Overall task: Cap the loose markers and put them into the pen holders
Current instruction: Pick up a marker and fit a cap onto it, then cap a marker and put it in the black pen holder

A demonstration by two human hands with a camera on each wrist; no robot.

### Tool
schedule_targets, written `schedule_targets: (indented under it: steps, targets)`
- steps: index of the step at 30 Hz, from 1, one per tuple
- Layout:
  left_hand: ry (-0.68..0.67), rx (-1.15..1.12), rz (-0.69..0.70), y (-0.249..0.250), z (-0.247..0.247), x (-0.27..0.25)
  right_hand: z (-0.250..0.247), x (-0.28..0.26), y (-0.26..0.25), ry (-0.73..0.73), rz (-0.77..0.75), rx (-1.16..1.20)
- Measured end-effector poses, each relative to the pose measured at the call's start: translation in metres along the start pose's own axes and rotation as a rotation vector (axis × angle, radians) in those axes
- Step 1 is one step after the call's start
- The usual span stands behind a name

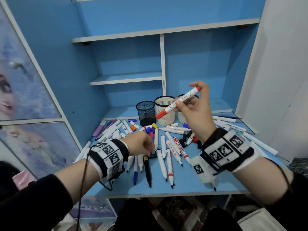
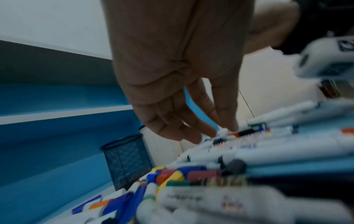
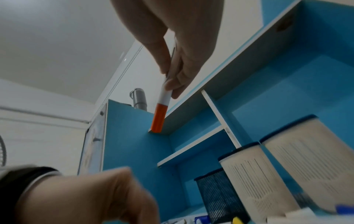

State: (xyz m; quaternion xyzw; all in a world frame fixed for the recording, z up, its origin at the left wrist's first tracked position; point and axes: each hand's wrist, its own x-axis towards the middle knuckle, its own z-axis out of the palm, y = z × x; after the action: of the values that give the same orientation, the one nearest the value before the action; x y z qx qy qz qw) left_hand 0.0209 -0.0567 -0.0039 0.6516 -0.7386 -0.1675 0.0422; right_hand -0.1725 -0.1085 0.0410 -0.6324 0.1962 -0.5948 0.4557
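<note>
A blue surface (image 1: 191, 185) fills the lower middle of the head view, strewn with loose markers (image 1: 162, 161), many uncapped, and a heap of coloured caps (image 1: 150, 130) at its centre. Behind them, in the middle of the frame, stand a black mesh pen holder (image 1: 145, 111) and two cream slatted pen holders (image 1: 164, 106); the further cream one is largely hidden by the right hand (image 1: 195, 110). Blue shelves (image 1: 126, 79) rise behind.

The right hand pinches a white red-capped marker (image 1: 179, 102) by its barrel, held aslant in the air in front of the cream holders, a red cap on each end. The right wrist view shows the fingers closed round the barrel (image 3: 165, 97) and both cream holders side by side at lower right, which the head view does not.

The left hand (image 1: 140, 144) hangs over the markers at centre left; the left wrist view, blurred, shows its fingers (image 2: 193, 121) extended, tips together at a small white piece among the markers, though whether they grip it I cannot tell.
</note>
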Motion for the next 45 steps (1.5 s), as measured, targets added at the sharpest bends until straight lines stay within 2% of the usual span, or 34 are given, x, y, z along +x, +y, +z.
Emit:
schedule_targets:
  steps: [3,6,11,16,22,26,29,34,37,40,45]
  targets:
    - [-0.156,0.191,0.033,-0.001,0.003,0.005,0.009,0.024,0.006,-0.013,-0.023,-0.043]
    - [-0.22,0.306,0.075,-0.002,0.005,0.011,0.018,0.046,0.015,-0.003,-0.036,-0.105]
    - [-0.246,0.483,0.159,-0.003,0.003,0.016,0.031,0.08,0.038,0.093,0.056,-0.166]
    - [-0.249,0.543,0.239,-0.007,0.002,0.017,0.04,0.101,0.065,0.126,0.055,-0.255]
    - [-0.249,0.614,0.319,-0.009,0.001,0.018,0.058,0.109,0.096,0.024,0.023,-0.37]
    - [-0.229,0.649,0.374,-0.01,-0.001,0.017,0.071,0.115,0.109,-0.079,-0.014,-0.571]
    - [-0.162,0.616,0.395,-0.012,-0.001,0.011,0.076,0.122,0.122,-0.164,-0.007,-0.734]
    - [-0.011,0.505,0.295,-0.02,-0.011,-0.009,0.08,0.132,0.133,-0.363,0.081,-0.971]
    - [0.149,0.356,0.269,-0.026,-0.021,-0.022,0.077,0.13,0.135,-0.452,0.082,-1.021]
    - [0.33,0.187,0.252,-0.032,-0.028,-0.031,0.072,0.128,0.132,-0.483,0.058,-1.035]
    - [0.562,-0.22,0.088,-0.037,-0.038,-0.047,0.062,0.115,0.108,-0.482,-0.091,-1.026]
